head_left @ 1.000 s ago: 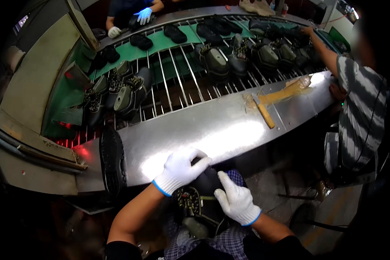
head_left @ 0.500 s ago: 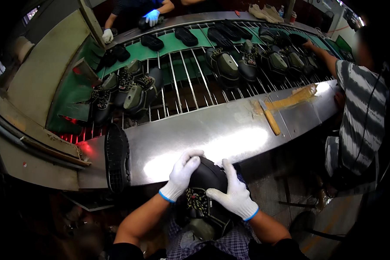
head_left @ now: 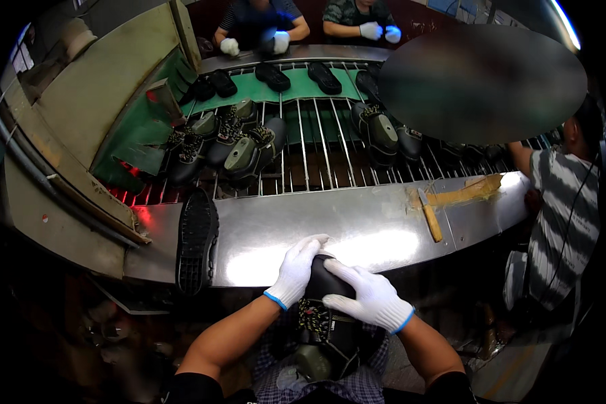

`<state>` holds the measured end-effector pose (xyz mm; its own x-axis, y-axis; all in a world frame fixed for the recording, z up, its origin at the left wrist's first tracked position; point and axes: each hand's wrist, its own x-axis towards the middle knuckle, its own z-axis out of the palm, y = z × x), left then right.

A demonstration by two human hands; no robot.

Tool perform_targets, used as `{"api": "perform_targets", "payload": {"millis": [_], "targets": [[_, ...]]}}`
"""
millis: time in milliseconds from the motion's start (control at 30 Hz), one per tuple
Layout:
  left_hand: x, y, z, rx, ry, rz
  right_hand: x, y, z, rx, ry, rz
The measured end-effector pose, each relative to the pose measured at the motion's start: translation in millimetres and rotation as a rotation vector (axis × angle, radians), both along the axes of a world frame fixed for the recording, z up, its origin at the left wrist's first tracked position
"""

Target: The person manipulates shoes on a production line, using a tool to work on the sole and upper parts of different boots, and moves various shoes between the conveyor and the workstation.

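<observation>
A dark laced shoe (head_left: 326,330) rests on my lap, toe pointing toward the steel bench (head_left: 357,232). My left hand (head_left: 296,269), in a white glove, presses on the left side of the shoe's toe. Wearing the same kind of glove, my right hand (head_left: 370,293) lies over the toe's right side. Both hands grip the shoe together at the near edge of the bench.
A black sole (head_left: 195,239) lies on the bench at the left. A wooden-handled tool (head_left: 429,217) lies at the right. Several dark shoes (head_left: 242,145) ride the rod conveyor (head_left: 316,151) beyond. A person in a striped shirt (head_left: 562,222) stands right; two gloved people work at the far side.
My hands came together from the bench edge onto the shoe's toe. The view shifted, with the conveyor now lower in the picture.
</observation>
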<state>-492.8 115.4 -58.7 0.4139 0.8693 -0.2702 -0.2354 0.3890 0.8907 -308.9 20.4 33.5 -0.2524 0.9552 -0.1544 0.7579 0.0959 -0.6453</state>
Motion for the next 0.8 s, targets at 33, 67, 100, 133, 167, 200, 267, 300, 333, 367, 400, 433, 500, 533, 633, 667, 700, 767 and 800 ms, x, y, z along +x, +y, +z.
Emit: {"api": "perform_targets", "payload": {"millis": [33,67,100,133,167,200,267,300,333,367,400,433,500,533,633,667,700,767,800], "targets": [[-1.6,-1.2,-0.4,-0.057,-0.033,0.013,-4.7,9.6,3.0,-0.017,-0.008,0.019],[-1.6,-2.4,-4.1,-0.034,-0.055,0.058,-7.8,19.8,3.5,-0.034,-0.018,0.040],[-0.2,-2.9,-10.0,-0.010,-0.077,0.103,-8.1,31.9,0.4,-0.043,0.056,0.065],[0.7,-4.4,-12.9,0.009,-0.098,0.147,-8.4,44.9,-4.3,-0.057,0.132,0.088],[0.5,-8.5,1.6,-0.114,-0.156,0.133,-10.6,58.0,-1.5,-0.171,0.086,0.071],[-2.5,-9.4,-2.1,-0.212,-0.295,0.122,-11.5,67.6,-19.5,-0.161,0.113,0.074],[-24.8,-9.6,-7.2,-0.169,-0.424,0.013,-18.2,57.1,-1.6,-0.128,0.113,0.050],[-33.1,-19.5,-4.3,-0.062,-0.401,-0.055,-16.9,47.2,-6.3,-0.034,0.202,0.048],[-39.7,-31.7,-4.4,-0.123,-0.468,-0.112,-21.5,36.9,21.8,-0.042,0.245,0.028],[-48.7,-52.3,11.4,-0.206,-0.369,-0.088,-18.7,26.4,38.0,0.131,0.277,0.030],[-59.7,-63.3,1.3,-0.244,-0.360,-0.153,-16.2,13.4,52.5,0.307,0.302,0.033],[-74.7,-76.6,1.6,-0.311,-0.282,-0.259,-16.1,-6.7,76.4,0.353,0.407,0.043],[-84.5,-105.2,8.4,-0.529,-0.280,-0.245,-15.5,-19.0,88.3,0.625,0.703,0.189],[-89.8,-114.4,20.7,-0.657,-0.241,-0.197,-18.1,-21.0,82.4,0.617,0.876,0.172],[-124.1,-84.0,41.7,-0.391,-0.370,-0.054,11.2,-12.2,88.8,0.612,0.546,0.219],[-143.8,-61.5,36.4,-0.309,-0.326,0.003,14.6,-12.9,88.3,0.637,0.458,0.196],[-159.9,-39.4,57.3,-0.184,-0.398,-0.087,17.4,-10.2,72.6,0.661,0.484,0.168],[-163.5,-1.4,113.2,0.311,-0.094,-0.026,22.4,-13.0,30.4,0.540,0.372,0.052],[-164.2,4.6,139.8,0.543,0.266,0.002,24.8,-7.5,4.8,0.525,0.196,0.019]]}}
